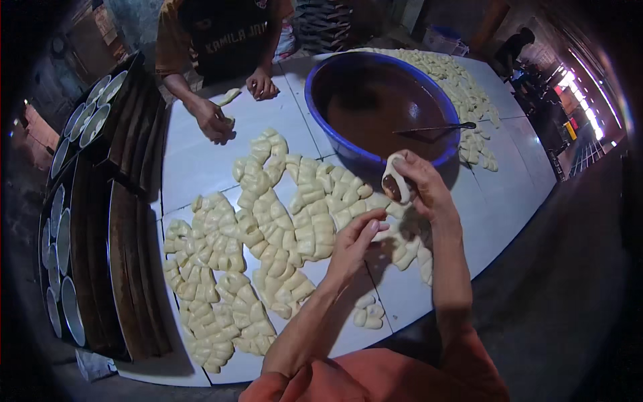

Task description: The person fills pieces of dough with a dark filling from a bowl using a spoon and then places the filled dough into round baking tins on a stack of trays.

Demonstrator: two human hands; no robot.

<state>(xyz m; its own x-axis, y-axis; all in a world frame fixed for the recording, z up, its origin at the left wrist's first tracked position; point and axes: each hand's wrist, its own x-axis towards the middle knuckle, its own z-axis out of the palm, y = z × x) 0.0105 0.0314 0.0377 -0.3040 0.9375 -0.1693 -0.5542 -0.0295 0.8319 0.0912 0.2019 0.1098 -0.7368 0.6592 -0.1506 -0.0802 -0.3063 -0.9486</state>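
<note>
My right hand (425, 184) grips a flattened piece of dough (391, 175) with dark brown filling on its inner face. It is raised just in front of a big blue basin (320, 119) of brown paste. Lower and to the left, my left hand (358, 244) has its thumb and fingers drawn together over the dough pieces; what they pinch, if anything, is too small to make out. Many pale dough pieces (271, 214) lie side by side across the white tiled table (201, 161). A long-handled utensil (435, 128) rests in the paste, its handle over the basin's right rim.
Across the table, a co-worker's hands (214, 122) are at the far left edge, beside a single dough strip (229, 97). Dark racks with round metal tins (72, 311) stand along the left. More dough pieces (462, 87) lie behind and right of the basin. Another person (514, 50) is far right.
</note>
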